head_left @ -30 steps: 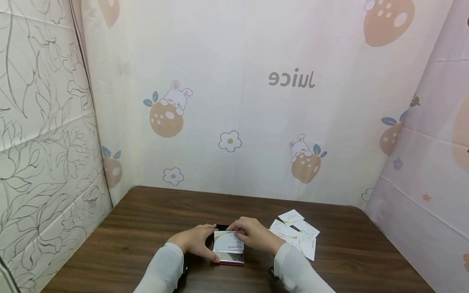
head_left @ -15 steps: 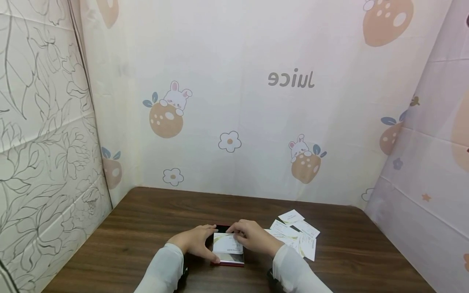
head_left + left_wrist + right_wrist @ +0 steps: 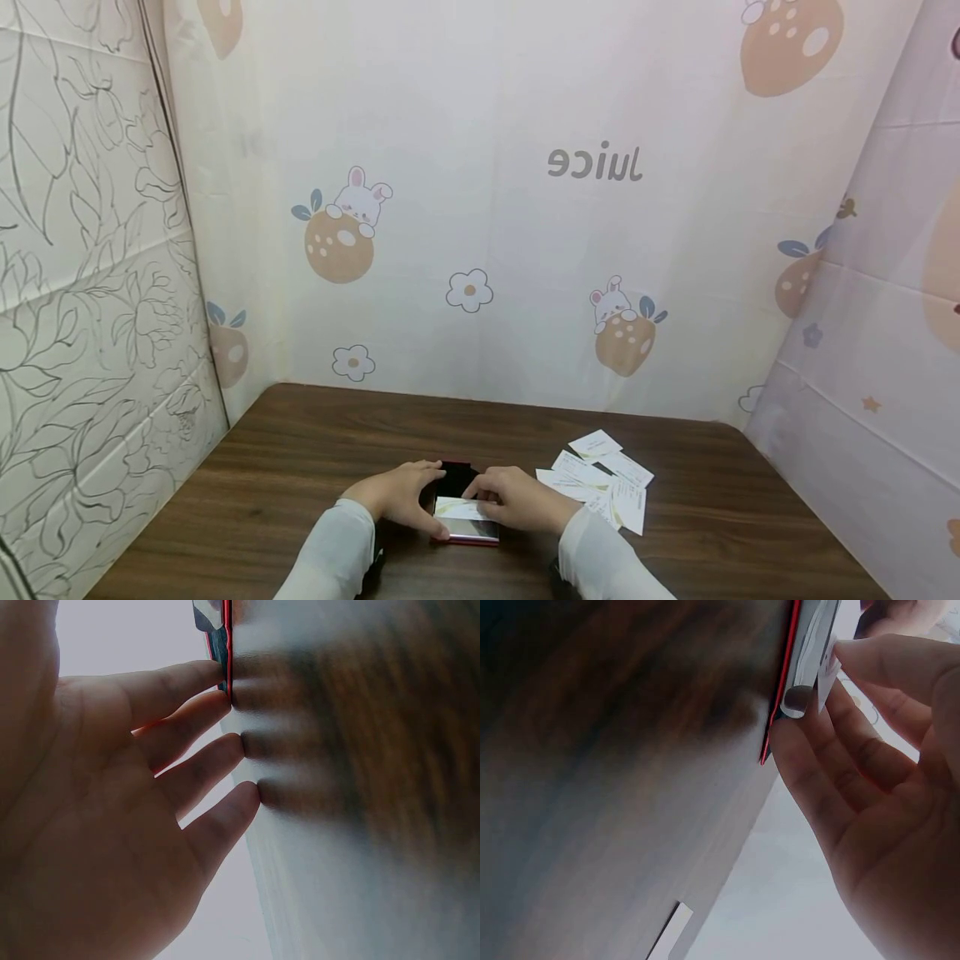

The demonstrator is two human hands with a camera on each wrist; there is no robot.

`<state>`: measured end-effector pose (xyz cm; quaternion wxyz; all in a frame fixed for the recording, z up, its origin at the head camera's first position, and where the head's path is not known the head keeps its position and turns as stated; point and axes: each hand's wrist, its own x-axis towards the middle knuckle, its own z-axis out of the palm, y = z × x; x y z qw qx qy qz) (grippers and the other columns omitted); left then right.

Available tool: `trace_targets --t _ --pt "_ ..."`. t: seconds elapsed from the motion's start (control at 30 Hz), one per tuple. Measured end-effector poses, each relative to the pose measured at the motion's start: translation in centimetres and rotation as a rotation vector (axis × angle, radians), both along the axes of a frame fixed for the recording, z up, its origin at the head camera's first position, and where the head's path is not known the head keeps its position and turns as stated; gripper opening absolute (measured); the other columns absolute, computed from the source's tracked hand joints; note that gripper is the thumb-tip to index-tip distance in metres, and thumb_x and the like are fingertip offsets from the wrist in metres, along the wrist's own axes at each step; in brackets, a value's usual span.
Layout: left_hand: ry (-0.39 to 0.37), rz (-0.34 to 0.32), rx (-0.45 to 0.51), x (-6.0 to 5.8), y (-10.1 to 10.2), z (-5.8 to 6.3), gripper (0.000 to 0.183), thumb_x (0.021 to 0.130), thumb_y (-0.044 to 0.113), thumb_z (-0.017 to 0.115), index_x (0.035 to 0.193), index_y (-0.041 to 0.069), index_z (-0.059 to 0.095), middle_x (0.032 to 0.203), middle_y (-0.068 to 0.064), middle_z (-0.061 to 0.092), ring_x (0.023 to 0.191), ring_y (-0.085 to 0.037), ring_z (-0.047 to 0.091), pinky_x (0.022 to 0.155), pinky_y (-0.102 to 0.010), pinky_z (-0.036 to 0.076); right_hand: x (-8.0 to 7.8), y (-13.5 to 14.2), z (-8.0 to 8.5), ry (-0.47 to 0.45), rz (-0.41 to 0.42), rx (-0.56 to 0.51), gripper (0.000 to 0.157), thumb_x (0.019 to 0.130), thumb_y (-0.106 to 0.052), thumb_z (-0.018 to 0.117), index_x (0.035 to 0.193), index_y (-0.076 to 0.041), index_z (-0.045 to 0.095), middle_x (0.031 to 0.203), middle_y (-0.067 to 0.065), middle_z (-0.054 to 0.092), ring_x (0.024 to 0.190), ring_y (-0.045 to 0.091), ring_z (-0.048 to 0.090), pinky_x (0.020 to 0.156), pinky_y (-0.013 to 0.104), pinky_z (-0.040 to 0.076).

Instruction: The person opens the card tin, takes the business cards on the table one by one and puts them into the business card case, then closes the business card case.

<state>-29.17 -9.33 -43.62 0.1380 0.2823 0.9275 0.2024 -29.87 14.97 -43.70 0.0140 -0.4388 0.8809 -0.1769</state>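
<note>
A flat red-edged card case [image 3: 474, 528], with a black inside and a shiny plate at its near end, lies on the table before me. My left hand [image 3: 401, 496] holds it along the left side, thumb at the near corner and forefinger at the far end. Its other fingers are spread, tips down on the table, in the left wrist view. My right hand [image 3: 521, 497] pinches a white business card [image 3: 453, 508] over the case. In the right wrist view the card [image 3: 829, 675] stands at a slant to the case, thumb on its face, another fingertip right at the red rim.
Several loose white business cards [image 3: 630, 504] lie overlapping on the brown wooden table [image 3: 315, 425], right of my right hand. Behind the table hangs a printed curtain [image 3: 420, 208], with patterned cloth at both sides.
My right hand has drawn the card toward me along the case. The card shows as a narrower strip, and more of the black inside is uncovered beyond it. The left hand has stayed in place.
</note>
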Motion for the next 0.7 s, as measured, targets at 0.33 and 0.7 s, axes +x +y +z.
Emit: trace_targets --t 0.33,0.7 --pt "-0.012 0.007 -0.002 -0.04 0.05 -0.06 0.093 0.068 0.061 0.071 0.140 0.011 0.041 0.150 -0.009 0.032 0.133 -0.030 0.027 0.104 -0.058 0.032 0.50 -0.07 0.14 0.007 -0.018 0.031 0.021 0.090 -0.016 0.059 0.108 -0.024 0.067 0.087 -0.011 0.058 0.071 0.001 0.049 0.062 0.017 0.046" --pt "-0.020 -0.002 0.014 -0.24 -0.05 -0.12 0.093 0.069 0.060 0.071 0.140 0.010 0.040 0.150 -0.010 0.032 0.133 -0.031 0.027 0.104 -0.057 0.031 0.54 -0.28 0.07 0.025 0.000 0.026 0.022 0.088 -0.010 0.061 0.104 -0.022 0.070 0.085 -0.008 0.059 0.069 0.002 0.049 0.060 0.014 0.046"
